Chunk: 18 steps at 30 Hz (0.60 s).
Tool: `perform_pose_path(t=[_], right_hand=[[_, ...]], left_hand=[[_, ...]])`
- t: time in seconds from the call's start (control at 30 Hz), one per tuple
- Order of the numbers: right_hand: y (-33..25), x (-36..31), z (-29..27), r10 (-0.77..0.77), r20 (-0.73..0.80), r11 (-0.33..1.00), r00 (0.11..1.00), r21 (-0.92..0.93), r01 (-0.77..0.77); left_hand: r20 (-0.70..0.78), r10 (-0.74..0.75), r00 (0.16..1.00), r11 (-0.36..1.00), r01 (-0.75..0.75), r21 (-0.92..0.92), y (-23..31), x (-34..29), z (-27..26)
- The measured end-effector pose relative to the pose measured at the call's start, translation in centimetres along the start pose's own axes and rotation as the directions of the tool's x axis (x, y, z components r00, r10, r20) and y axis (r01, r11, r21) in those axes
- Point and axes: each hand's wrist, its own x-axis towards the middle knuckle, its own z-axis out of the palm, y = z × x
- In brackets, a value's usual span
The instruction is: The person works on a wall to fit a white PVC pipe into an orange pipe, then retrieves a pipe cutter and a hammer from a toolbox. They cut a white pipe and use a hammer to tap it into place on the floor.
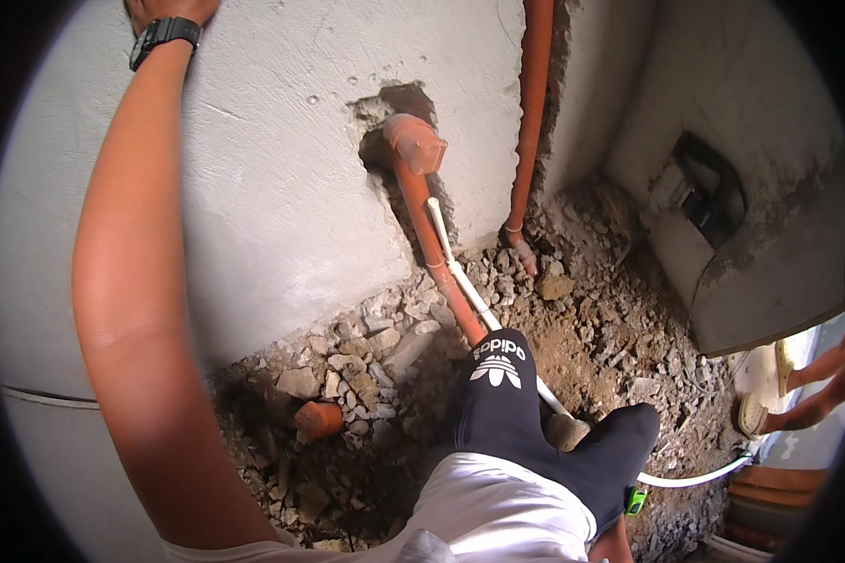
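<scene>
My left arm reaches up along the rough grey wall (281, 122). My left hand (167, 9) is at the wall near the top edge, with a black watch (164, 38) on its wrist; its fingers are cut off by the frame. Only a bit of my right arm (613, 544) shows low down beside my thigh, and that hand is hidden. Close to it is a small bright green object (636, 501) whose kind I cannot make out. Between my knees and the wall, an orange pipe (420, 216) rises into a broken-out slot, topped by an elbow fitting (415, 143). A thin white pipe (467, 286) runs beside it.
Broken rubble (619, 319) covers the floor. A second orange pipe (529, 122) stands in the wall's corner. A short orange pipe piece (319, 419) lies among stones. At the right, another person's legs (802, 403) show near a white hose (699, 480).
</scene>
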Motion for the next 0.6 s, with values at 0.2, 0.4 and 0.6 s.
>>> perform_pose_path(t=[0.2,0.4,0.6], right_hand=[[-1.1,0.9,1.2,-0.006,-0.001,1.000,1.000,0.000,0.006],[-1.2,2.1,1.0,-0.009,0.007,1.000,1.000,-0.005,0.009],[0.9,2.0,-0.1,-0.015,0.008,1.000,1.000,0.005,0.015]], left_hand=[[0.016,0.025,1.000,0.999,-0.026,0.047,-1.0,-0.4,0.9],[-0.059,0.084,0.995,0.996,-0.083,0.022,0.2,0.6,-0.1],[-0.068,0.050,0.996,0.998,-0.052,-0.028,1.7,0.2,-1.8]])
